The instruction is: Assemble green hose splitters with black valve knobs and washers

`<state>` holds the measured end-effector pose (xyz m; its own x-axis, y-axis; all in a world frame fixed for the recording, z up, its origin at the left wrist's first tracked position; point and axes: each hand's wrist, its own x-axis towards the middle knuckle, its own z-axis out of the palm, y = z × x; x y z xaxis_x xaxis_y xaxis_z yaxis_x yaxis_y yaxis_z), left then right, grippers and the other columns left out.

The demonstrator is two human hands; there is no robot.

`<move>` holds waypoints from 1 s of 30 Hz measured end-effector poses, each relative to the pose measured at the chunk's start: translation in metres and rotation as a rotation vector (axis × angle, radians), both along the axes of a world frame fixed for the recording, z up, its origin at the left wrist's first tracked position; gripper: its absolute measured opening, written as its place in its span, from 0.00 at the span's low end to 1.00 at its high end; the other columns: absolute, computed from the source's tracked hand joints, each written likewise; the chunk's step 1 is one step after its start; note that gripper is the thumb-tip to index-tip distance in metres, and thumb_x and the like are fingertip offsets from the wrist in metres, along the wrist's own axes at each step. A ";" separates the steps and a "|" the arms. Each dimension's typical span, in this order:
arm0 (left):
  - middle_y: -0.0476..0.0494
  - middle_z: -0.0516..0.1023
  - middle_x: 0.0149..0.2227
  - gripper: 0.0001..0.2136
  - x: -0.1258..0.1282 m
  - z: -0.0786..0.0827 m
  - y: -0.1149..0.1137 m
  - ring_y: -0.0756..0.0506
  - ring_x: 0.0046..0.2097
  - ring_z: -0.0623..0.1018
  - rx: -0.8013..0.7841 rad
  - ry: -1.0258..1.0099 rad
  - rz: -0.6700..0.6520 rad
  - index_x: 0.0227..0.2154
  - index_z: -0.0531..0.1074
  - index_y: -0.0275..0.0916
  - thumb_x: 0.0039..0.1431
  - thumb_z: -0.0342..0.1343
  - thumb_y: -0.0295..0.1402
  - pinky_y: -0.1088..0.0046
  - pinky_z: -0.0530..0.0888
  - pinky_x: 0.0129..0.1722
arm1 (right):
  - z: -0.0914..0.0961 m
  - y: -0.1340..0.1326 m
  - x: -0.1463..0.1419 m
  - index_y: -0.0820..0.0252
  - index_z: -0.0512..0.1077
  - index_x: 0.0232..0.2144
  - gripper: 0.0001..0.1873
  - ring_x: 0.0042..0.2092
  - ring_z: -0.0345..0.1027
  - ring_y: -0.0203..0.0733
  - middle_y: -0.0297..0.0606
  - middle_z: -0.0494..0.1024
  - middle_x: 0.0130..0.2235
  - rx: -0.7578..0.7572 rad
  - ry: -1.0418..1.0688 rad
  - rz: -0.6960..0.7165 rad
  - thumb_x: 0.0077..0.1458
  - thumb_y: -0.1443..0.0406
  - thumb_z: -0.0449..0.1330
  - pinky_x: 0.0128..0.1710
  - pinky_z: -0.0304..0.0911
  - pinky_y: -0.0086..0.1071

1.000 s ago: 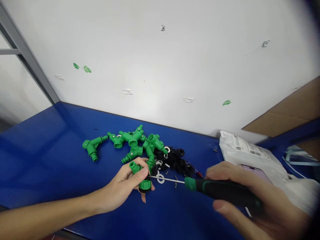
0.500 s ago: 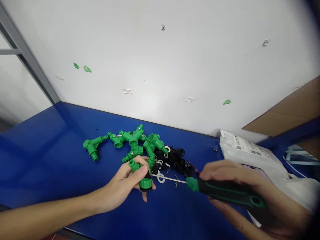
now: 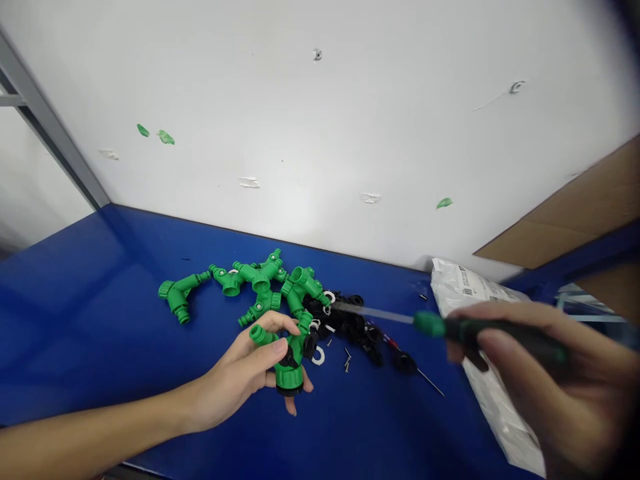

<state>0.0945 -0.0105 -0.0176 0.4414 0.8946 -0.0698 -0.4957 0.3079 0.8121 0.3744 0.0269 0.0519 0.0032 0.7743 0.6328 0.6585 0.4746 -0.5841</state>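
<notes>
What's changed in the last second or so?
The right hand has lifted the screwdriver up and away from the green hose fitting, its tip now above the black parts. The left hand keeps its hold on that fitting; the other green fittings stayed put.

The screwdriver shaft (image 3: 374,313) blurs into a pale streak, the right hand (image 3: 543,377) runs off the near right edge, and the tiny metal bits (image 3: 347,363) are too small to identify.
</notes>
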 end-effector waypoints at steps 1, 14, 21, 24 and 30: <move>0.44 0.69 0.45 0.11 -0.001 0.002 0.000 0.40 0.39 0.81 -0.005 -0.032 -0.007 0.44 0.68 0.44 0.62 0.57 0.42 0.65 0.77 0.31 | -0.001 0.009 0.005 0.52 0.77 0.35 0.09 0.25 0.71 0.42 0.33 0.77 0.24 -0.023 0.040 -0.062 0.55 0.55 0.63 0.28 0.67 0.36; 0.40 0.61 0.52 0.23 -0.007 0.013 0.000 0.37 0.42 0.76 -0.142 -0.160 -0.100 0.55 0.70 0.46 0.55 0.56 0.34 0.58 0.76 0.33 | -0.059 0.071 0.031 0.56 0.73 0.32 0.06 0.34 0.75 0.53 0.41 0.81 0.32 -0.427 -0.513 -0.138 0.50 0.62 0.61 0.34 0.68 0.43; 0.40 0.60 0.52 0.20 -0.007 0.010 0.003 0.36 0.42 0.76 -0.136 -0.125 -0.051 0.54 0.70 0.46 0.58 0.54 0.34 0.57 0.76 0.33 | -0.031 0.030 -0.021 0.57 0.74 0.33 0.10 0.35 0.72 0.39 0.37 0.76 0.35 -0.403 -0.569 0.532 0.65 0.64 0.54 0.37 0.68 0.32; 0.40 0.61 0.51 0.19 -0.006 0.010 0.003 0.35 0.41 0.77 -0.145 -0.118 -0.038 0.53 0.71 0.46 0.58 0.54 0.34 0.57 0.76 0.33 | -0.040 0.018 -0.041 0.59 0.74 0.42 0.11 0.38 0.73 0.40 0.40 0.75 0.40 -0.365 -0.696 0.631 0.66 0.71 0.52 0.38 0.68 0.32; 0.40 0.63 0.50 0.19 -0.003 0.010 0.001 0.35 0.41 0.77 -0.149 -0.123 -0.046 0.53 0.72 0.46 0.58 0.54 0.34 0.57 0.75 0.32 | -0.060 0.020 -0.052 0.63 0.74 0.35 0.12 0.34 0.71 0.43 0.42 0.74 0.36 -0.314 -0.870 0.563 0.63 0.74 0.52 0.32 0.66 0.33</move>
<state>0.0910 -0.0090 -0.0073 0.4949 0.8572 -0.1427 -0.5712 0.4446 0.6899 0.3228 0.0470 -0.0086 -0.7581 0.6519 0.0191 0.6400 0.7492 -0.1703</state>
